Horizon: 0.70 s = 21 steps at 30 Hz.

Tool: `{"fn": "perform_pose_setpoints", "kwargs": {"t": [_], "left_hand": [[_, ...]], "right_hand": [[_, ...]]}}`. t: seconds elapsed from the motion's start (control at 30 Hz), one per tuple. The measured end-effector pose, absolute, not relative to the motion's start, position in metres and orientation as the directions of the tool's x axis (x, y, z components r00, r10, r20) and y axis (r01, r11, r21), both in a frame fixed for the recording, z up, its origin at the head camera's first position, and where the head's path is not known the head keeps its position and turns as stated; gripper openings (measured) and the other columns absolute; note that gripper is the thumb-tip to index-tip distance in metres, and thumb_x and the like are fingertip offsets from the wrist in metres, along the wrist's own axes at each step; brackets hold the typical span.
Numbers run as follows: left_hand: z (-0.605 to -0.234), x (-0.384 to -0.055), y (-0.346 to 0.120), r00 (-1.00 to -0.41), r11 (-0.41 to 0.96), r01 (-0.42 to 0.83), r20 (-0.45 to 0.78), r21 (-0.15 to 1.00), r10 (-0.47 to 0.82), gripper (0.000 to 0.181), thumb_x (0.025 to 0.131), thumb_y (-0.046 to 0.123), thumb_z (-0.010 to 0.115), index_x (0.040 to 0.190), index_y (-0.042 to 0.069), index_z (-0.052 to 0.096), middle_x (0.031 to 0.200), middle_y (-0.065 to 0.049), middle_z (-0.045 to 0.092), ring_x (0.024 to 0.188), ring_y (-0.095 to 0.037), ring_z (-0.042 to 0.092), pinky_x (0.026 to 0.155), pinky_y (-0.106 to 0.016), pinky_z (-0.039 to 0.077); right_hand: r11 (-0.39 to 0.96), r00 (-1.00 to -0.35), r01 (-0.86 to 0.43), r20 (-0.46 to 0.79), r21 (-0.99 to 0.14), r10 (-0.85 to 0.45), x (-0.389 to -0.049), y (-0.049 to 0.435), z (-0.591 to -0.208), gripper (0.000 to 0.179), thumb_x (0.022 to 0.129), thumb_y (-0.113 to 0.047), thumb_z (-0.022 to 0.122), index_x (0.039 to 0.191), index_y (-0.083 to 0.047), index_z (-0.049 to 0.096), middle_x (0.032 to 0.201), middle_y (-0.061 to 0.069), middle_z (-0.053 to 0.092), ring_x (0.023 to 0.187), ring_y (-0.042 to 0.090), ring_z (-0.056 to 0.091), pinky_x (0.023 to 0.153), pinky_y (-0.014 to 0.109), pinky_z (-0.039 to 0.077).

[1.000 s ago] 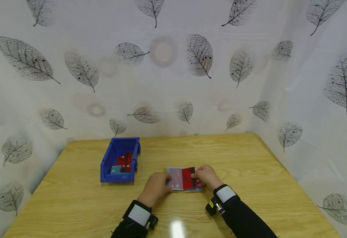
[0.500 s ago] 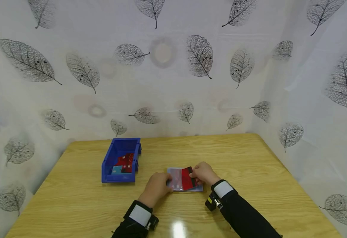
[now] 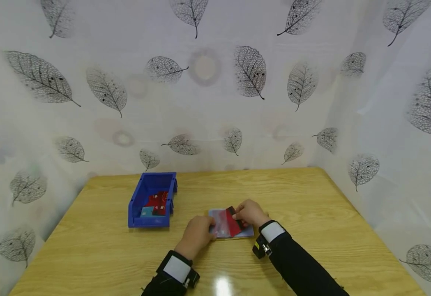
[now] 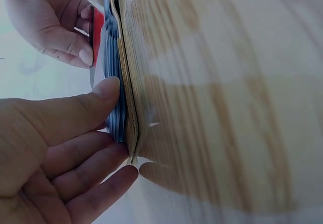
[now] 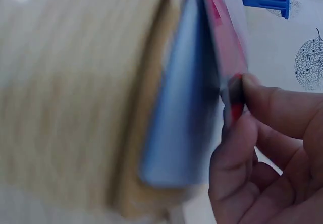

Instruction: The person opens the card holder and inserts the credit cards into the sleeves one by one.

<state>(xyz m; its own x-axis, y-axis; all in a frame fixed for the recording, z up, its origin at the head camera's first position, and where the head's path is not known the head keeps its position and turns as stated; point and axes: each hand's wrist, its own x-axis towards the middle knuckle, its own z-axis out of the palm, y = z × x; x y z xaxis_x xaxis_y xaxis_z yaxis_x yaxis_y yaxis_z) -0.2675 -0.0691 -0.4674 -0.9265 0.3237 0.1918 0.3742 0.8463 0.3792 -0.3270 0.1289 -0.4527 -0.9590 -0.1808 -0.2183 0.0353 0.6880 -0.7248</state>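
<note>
A card holder with clear sleeves [image 3: 245, 233] lies open on the wooden table. My left hand [image 3: 196, 234] grips its left edge, with the thumb [image 4: 107, 90] over the sleeve stack and the fingers at the outer edge. My right hand [image 3: 251, 213] pinches a red bank card [image 3: 233, 224] with a black stripe by its right end, between thumb and forefinger. The card sits tilted, its left part showing pinkish through a clear sleeve [image 3: 220, 224]. In the right wrist view, the pinched end [image 5: 235, 97] stands out past the sleeve, raised above the blue pages [image 5: 179, 128].
A blue plastic bin [image 3: 148, 222] stands left of the holder, with several red cards [image 3: 157, 201] and a light blue card [image 3: 147, 211] inside. Behind the wooden table [image 3: 311, 255] hangs a leaf-patterned curtain [image 3: 208, 107].
My right hand has shifted a little left and away from me with the red card, which now tilts more. My left hand keeps its hold on the card holder.
</note>
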Motion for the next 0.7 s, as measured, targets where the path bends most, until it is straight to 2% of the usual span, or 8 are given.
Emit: {"fn": "perform_pose_setpoints", "kwargs": {"t": [0.13, 0.3, 0.37, 0.5, 0.7], "left_hand": [[-0.467, -0.266, -0.068, -0.934, 0.857, 0.357, 0.178, 0.372, 0.311, 0.025, 0.066, 0.017, 0.087, 0.083, 0.012, 0.07, 0.076, 0.001, 0.066, 0.071, -0.016, 0.059, 0.065, -0.034, 0.047], [-0.465, -0.267, -0.067, -0.948, 0.872, 0.318, 0.148, 0.373, 0.282, 0.029, 0.067, 0.018, 0.087, 0.09, 0.009, 0.072, 0.083, -0.002, 0.069, 0.077, -0.02, 0.063, 0.071, -0.036, 0.05], [-0.464, -0.267, -0.066, -0.951, 0.871, 0.308, 0.142, 0.382, 0.275, 0.03, 0.067, 0.018, 0.088, 0.091, 0.009, 0.073, 0.085, -0.003, 0.07, 0.079, -0.021, 0.064, 0.072, -0.036, 0.05], [-0.462, -0.267, -0.065, -0.947, 0.867, 0.32, 0.152, 0.382, 0.283, 0.026, 0.065, 0.014, 0.088, 0.085, 0.011, 0.071, 0.08, -0.001, 0.068, 0.074, -0.018, 0.062, 0.068, -0.034, 0.049], [-0.46, -0.266, -0.064, -0.942, 0.869, 0.332, 0.171, 0.366, 0.289, 0.024, 0.063, 0.009, 0.085, 0.08, 0.011, 0.068, 0.075, 0.002, 0.065, 0.068, -0.014, 0.057, 0.063, -0.031, 0.046]], "right_hand": [[0.623, -0.964, 0.094, -0.228, -0.776, -0.138, -0.323, 0.128, -0.458, 0.01, 0.084, -0.008, 0.074, 0.082, 0.0, 0.069, 0.066, 0.006, 0.061, 0.053, 0.014, 0.06, 0.051, 0.028, 0.053], [0.51, -0.963, 0.128, -0.229, -0.851, -0.14, -0.315, 0.119, -0.457, 0.017, 0.082, -0.007, 0.076, 0.077, 0.001, 0.062, 0.069, 0.01, 0.063, 0.055, 0.017, 0.063, 0.051, 0.031, 0.055], [0.504, -0.964, 0.135, -0.23, -0.853, -0.132, -0.312, 0.113, -0.457, 0.018, 0.082, -0.006, 0.076, 0.076, 0.001, 0.06, 0.069, 0.01, 0.063, 0.054, 0.016, 0.063, 0.051, 0.03, 0.055], [0.583, -0.975, 0.098, -0.194, -0.806, -0.104, -0.309, 0.106, -0.456, 0.014, 0.083, -0.005, 0.073, 0.076, 0.001, 0.063, 0.066, 0.007, 0.063, 0.051, 0.012, 0.061, 0.049, 0.028, 0.053], [0.777, -0.981, -0.074, -0.096, -0.625, -0.17, -0.303, 0.099, -0.45, 0.017, 0.086, -0.007, 0.067, 0.07, -0.004, 0.066, 0.059, 0.0, 0.06, 0.05, 0.01, 0.058, 0.047, 0.022, 0.043]]}}
